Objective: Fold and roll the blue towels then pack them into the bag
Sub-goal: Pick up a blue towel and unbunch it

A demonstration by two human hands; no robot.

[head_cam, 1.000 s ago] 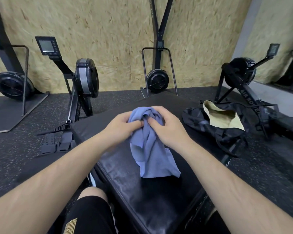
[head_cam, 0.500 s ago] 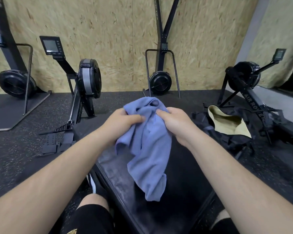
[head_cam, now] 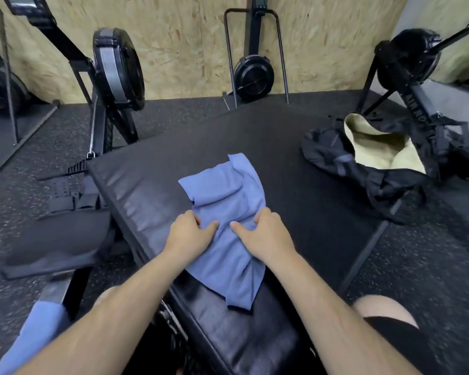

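Blue towel (head_cam: 228,201) lies rumpled on the black pad (head_cam: 295,163). The left hand (head_cam: 190,235) and right hand (head_cam: 266,235) sit side by side on it, each bunching cloth in curled fingers. No fold or roll shows yet. A second towel (head_cam: 38,328) waits at lower left. The bag (head_cam: 336,158) gapes open on the pad's right, apparently with no towel inside.

A rumpled blue towel (head_cam: 222,190) lies spread on the black pad (head_cam: 295,147), centre. A second blue towel (head_cam: 35,334) sits near left. The black bag (head_cam: 336,163), cream-lined, gapes open far right.
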